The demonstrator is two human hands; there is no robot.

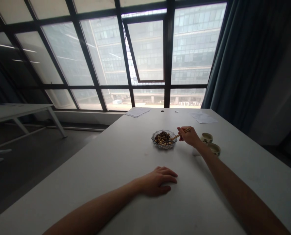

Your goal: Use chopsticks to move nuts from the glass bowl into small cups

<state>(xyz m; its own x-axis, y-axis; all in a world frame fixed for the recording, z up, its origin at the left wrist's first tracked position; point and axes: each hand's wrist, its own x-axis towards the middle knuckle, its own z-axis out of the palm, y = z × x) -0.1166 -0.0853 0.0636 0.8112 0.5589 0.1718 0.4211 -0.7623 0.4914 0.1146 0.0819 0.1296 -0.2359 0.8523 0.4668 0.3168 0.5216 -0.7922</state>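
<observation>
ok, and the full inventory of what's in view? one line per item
table: 1, white, under the hands
glass dish: 1, clear, mid-table
nuts: many, brown and tan, in the dish
chopsticks: 1 pair, wooden, in right hand, tips over the dish
cups: 2, cream, right of right hand
paper sheets: 2 piles, white, far edge
dark discs: 2, black, far edge
second table: 1, white, far left
curtain: 1, blue-grey, right of window
window: 1, dark frame, ahead
left hand: 1, resting on table
right hand: 1, gripping chopsticks

Cut-glass dish [163,147], wooden chopsticks [175,136], matt tabletop [125,169]
</observation>
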